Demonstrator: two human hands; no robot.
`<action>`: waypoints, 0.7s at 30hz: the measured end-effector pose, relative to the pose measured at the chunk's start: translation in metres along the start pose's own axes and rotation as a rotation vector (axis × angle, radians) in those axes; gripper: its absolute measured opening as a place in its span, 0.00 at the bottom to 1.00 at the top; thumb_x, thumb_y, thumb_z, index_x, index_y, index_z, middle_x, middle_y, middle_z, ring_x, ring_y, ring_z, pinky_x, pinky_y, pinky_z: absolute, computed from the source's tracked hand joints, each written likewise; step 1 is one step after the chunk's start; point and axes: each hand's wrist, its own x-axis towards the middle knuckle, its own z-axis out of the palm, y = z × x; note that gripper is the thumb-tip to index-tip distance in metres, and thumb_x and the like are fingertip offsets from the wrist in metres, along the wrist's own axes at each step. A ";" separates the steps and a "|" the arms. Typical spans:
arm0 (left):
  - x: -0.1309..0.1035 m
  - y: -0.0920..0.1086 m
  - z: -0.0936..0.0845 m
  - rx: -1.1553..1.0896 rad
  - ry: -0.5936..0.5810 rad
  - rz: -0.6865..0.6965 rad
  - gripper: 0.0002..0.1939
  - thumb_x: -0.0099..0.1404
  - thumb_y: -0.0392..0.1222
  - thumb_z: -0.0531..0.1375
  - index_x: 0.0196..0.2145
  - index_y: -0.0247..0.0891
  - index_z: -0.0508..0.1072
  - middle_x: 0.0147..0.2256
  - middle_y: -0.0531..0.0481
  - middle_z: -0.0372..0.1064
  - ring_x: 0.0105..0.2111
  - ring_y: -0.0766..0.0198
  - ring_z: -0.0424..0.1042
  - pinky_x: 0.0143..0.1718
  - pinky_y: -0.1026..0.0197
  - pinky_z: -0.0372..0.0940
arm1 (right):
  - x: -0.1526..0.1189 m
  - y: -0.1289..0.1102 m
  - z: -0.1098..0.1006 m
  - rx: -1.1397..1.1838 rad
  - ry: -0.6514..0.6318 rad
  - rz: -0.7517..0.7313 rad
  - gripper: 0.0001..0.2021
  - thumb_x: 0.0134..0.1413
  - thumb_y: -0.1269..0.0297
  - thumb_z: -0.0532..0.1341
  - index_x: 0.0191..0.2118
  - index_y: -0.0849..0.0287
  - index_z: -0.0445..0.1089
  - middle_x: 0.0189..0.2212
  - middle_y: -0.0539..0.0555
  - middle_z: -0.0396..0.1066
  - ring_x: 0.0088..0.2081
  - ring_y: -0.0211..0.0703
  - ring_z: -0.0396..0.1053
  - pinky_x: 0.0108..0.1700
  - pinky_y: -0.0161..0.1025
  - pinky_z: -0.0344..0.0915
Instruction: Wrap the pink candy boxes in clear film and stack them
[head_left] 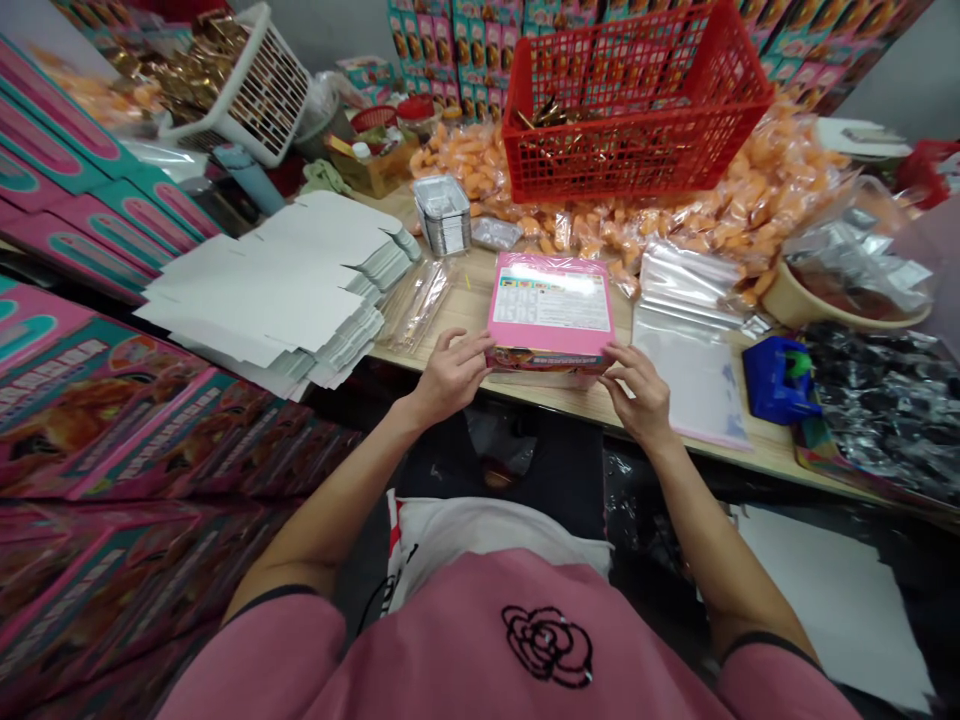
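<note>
**Pink box held at the near edge of the tabletop**

The box (pixel 550 312) sits at the near edge of the tabletop (pixel 570 402), label side up, straight ahead of the person. The left hand (pixel 448 378) presses on its near left corner and the right hand (pixel 637 392) on its near right corner. The fingers (pixel 469 350) of both hands curl narrowly against the box's front face, thumbs close by; this looks like a grip to steady the box from both sides while its front end is handled.

The supplies lie within arm's reach. A stack of flat white cartons (pixel 277 290) lies to the left, clear bags (pixel 686 330) just right of the box, and a blue tape holder (pixel 778 378) beyond those. A red basket (pixel 637 100) stands behind on packets of orange snacks (pixel 750 200). Finished pink boxes (pixel 112 400) are piled at the far left.

The box's front face is mostly covered by the hands, so I cannot tell whether its flap is closed. The label print is too small to read. The basket's contents show only as gold glints through the mesh. The right edge of the picture is blurred.
</note>
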 end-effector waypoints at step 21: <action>0.013 -0.018 0.017 0.102 0.086 0.108 0.11 0.70 0.33 0.55 0.28 0.39 0.67 0.30 0.49 0.75 0.30 0.62 0.71 0.38 0.54 0.60 | 0.009 0.014 0.011 -0.096 0.042 -0.010 0.05 0.64 0.69 0.60 0.35 0.54 0.68 0.37 0.53 0.80 0.41 0.44 0.79 0.59 0.56 0.74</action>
